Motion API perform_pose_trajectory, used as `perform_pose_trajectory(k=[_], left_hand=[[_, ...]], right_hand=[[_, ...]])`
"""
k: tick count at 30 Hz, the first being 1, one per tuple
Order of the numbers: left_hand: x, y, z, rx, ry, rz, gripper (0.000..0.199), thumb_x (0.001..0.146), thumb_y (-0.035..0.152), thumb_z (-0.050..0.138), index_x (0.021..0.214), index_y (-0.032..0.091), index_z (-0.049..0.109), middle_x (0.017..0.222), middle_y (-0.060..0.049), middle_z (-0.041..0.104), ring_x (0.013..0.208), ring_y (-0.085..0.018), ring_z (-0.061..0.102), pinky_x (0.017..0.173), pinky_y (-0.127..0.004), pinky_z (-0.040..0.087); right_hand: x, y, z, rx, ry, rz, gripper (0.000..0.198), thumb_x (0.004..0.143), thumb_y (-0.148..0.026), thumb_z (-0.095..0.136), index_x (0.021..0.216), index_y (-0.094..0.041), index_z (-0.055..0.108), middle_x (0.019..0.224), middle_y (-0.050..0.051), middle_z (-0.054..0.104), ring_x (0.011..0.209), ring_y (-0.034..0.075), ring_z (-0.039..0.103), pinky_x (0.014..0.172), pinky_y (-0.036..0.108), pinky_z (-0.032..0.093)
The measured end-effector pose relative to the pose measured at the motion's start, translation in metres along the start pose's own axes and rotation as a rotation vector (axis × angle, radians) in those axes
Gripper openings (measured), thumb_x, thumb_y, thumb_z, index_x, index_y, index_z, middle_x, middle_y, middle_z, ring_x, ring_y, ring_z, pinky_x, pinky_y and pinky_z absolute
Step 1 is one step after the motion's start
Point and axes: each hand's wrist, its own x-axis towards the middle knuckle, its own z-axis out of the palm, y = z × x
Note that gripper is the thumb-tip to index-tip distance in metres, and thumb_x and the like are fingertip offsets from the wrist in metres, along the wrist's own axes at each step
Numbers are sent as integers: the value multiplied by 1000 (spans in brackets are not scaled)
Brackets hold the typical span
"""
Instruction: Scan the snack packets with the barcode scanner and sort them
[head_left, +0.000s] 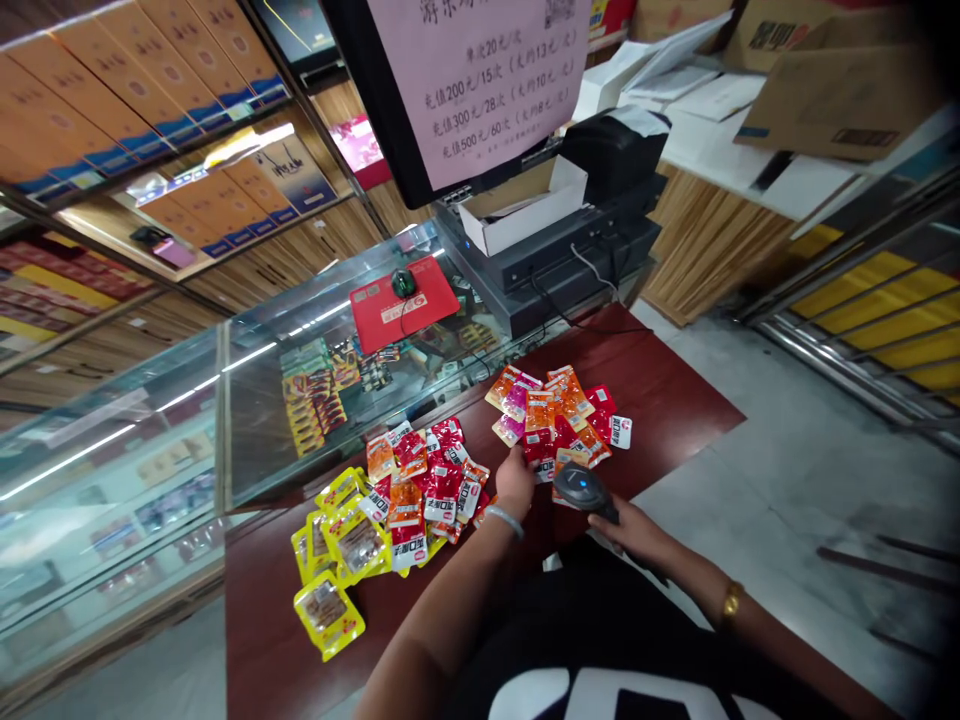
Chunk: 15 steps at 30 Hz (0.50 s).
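Observation:
My right hand (pixel 626 528) is wrapped round the handle of a dark handheld barcode scanner (pixel 581 486) with a small blue light on top. The scanner's head hangs over the near edge of a pile of orange, red and magenta snack packets (pixel 570 392). At that pile's left side, my left hand (pixel 515 484) has its fingers closed at the edge of a red snack packet (pixel 539 447); the fingertips are partly hidden. Left of my left wrist lies a second pile of red and orange packets (pixel 442 475), beside several yellow snack packets (pixel 356 540).
The packets lie on a dark red tabletop (pixel 675 400) against a glass display counter (pixel 255 440). On the counter are a red mat (pixel 427 300) with a mouse (pixel 403 283), a monitor with a pink price sheet (pixel 495 80), and an open white box (pixel 525 210). A metal railing (pixel 847 350) stands at right.

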Motion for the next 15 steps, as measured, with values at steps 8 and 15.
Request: perform_pose_trajectory(k=[8, 15], left_hand=[[-27, -29, -29, -56, 58, -57, 16, 87, 29, 63, 98, 18, 60, 90, -6, 71, 80, -18, 65, 69, -25, 41], [-48, -51, -52, -103, 105, -84, 10, 89, 27, 59, 96, 19, 59, 91, -5, 70, 82, -17, 64, 73, -26, 43]], right_hand=[[19, -46, 18, 25, -74, -134, 62, 73, -69, 68, 110, -19, 63, 53, -6, 51, 43, 12, 47, 46, 25, 39], [31, -58, 30, 19, -149, -226, 59, 71, -68, 72, 104, -19, 65, 63, -1, 62, 56, 17, 58, 54, 28, 47]])
